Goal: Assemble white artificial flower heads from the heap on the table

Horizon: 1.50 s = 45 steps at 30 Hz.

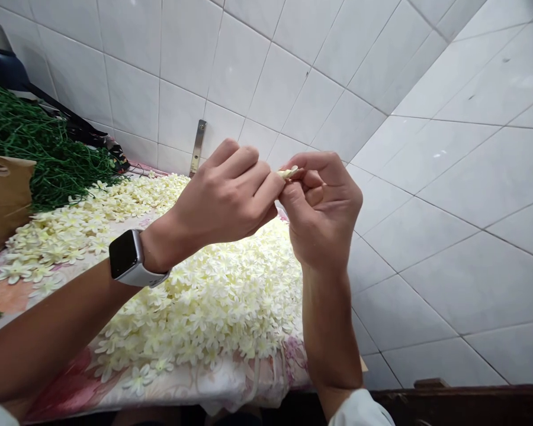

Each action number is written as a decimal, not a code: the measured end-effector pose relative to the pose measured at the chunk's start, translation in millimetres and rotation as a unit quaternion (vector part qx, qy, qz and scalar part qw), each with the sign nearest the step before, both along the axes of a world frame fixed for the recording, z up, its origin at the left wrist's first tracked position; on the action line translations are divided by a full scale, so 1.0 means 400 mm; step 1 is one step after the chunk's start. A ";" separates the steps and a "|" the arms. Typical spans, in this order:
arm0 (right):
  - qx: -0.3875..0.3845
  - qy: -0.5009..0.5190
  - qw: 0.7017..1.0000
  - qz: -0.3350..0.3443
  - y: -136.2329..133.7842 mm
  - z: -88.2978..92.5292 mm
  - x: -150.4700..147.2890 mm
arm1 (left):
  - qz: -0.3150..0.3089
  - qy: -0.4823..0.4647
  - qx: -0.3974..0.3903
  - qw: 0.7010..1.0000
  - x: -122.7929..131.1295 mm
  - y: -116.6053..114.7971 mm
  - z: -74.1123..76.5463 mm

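Head view: a small cream blossom (288,173) sits pinched between the fingertips of the left hand (224,192) and right hand (322,213), both closed firmly on it, up over the counter's back edge. Pinching right at the tips gives good control. Loose blossoms (204,307) heap across the cloth-covered counter (231,384), with green stems (39,142) near its far left corner.

Behind the pinched matt flower (288,173), glossy ceramic wall tiles (426,177) are gleaming and a metal strip (198,147) is catching the light. Below the grip, cloth-like blossoms (195,302) are lying on printed fabric (66,387), with rough brown cardboard (4,201) leaning far left.
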State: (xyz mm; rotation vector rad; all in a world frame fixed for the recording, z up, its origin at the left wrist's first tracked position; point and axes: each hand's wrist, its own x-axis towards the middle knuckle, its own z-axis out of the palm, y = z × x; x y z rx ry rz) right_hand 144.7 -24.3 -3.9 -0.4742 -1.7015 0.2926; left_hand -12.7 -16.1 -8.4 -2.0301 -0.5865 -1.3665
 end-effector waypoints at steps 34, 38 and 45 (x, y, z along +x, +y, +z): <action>0.184 -0.036 0.981 -0.053 0.025 -0.002 0.004 | -0.452 -0.221 -0.498 0.706 -0.002 0.023 -0.008; 0.276 -0.044 0.953 -0.117 0.036 0.000 0.002 | -0.467 -0.222 -0.501 0.694 -0.001 0.026 -0.012; 0.326 -0.076 0.926 -0.172 0.049 -0.004 0.003 | -0.442 -0.271 -0.421 0.744 0.014 0.021 -0.021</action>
